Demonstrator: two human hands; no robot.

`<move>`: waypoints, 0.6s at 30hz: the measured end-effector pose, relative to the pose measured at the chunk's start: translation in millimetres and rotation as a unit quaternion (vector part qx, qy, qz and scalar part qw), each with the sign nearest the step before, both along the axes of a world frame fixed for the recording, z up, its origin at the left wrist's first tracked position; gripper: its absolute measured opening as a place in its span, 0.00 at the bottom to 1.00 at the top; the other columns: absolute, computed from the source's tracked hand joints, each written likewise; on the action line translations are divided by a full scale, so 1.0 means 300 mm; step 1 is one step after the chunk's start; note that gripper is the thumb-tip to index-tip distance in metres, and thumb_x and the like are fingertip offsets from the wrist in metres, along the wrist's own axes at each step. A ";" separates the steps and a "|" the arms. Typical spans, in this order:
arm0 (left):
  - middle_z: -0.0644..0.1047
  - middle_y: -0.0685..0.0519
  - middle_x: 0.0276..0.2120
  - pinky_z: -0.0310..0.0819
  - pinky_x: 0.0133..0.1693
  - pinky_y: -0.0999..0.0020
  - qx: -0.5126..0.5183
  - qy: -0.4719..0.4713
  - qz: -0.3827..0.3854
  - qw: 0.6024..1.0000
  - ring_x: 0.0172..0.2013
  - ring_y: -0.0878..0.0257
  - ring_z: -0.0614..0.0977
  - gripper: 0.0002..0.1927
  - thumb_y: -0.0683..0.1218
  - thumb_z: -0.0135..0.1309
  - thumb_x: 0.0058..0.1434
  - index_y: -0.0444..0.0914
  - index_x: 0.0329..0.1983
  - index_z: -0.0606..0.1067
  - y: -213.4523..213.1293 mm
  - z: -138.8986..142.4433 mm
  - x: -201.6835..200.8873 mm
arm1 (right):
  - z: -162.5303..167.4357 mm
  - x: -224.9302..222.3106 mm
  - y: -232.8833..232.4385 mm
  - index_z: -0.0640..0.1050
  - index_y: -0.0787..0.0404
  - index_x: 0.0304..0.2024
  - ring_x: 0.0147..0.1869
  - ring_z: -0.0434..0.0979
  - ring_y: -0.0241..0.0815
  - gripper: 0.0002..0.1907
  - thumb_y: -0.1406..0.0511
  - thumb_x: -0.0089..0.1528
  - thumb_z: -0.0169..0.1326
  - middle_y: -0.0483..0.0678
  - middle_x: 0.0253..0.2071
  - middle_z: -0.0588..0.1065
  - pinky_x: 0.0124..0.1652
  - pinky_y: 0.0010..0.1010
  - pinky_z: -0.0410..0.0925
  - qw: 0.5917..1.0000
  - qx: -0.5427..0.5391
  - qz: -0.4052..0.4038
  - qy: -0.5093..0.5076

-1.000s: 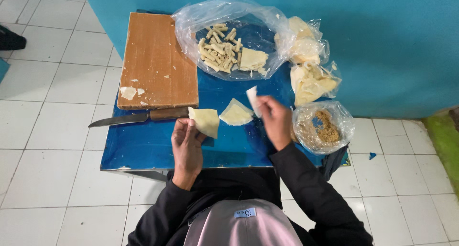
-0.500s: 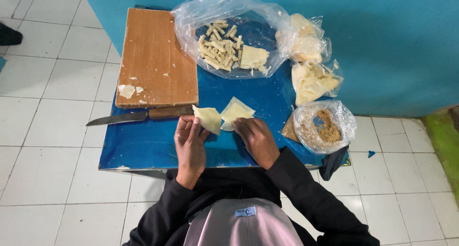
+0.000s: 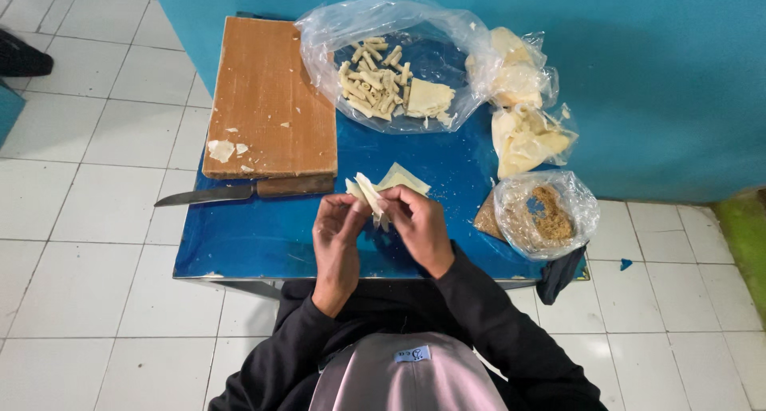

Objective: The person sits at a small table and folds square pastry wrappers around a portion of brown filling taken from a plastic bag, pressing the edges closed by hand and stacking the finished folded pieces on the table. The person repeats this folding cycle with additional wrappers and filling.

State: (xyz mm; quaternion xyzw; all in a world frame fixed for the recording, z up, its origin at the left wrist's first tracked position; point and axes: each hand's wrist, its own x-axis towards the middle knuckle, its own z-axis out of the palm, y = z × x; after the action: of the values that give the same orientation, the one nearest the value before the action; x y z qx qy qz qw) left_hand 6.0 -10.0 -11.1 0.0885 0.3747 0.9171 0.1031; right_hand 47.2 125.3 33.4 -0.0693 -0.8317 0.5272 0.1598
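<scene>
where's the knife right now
In the head view the knife lies on the blue table, left of both hands, along the near edge of the wooden cutting board, blade pointing left.

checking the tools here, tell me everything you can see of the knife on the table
The knife lies flat on the blue table, just below the front edge of the wooden cutting board. Its long grey metal blade points left and tapers to a tip. The dark brown handle, wooden by the look of it, sits against or very near the board's edge. Neither hand touches it; the left hand is nearest.
</scene>
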 end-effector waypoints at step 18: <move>0.82 0.48 0.38 0.80 0.47 0.67 -0.043 -0.022 -0.067 0.997 0.39 0.63 0.84 0.04 0.39 0.56 0.68 0.34 0.38 0.74 -0.015 -0.056 -0.041 | -0.144 -0.018 0.159 0.77 0.60 0.41 0.37 0.77 0.31 0.05 0.65 0.66 0.56 0.41 0.36 0.77 0.38 0.27 0.71 0.883 -0.449 0.094 -0.103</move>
State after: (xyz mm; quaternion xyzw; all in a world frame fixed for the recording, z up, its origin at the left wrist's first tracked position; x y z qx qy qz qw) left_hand -6.4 -14.6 -28.0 0.0891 0.4044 0.8930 0.1764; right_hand 41.9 173.0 -9.7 -0.1092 -0.5205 0.8465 -0.0256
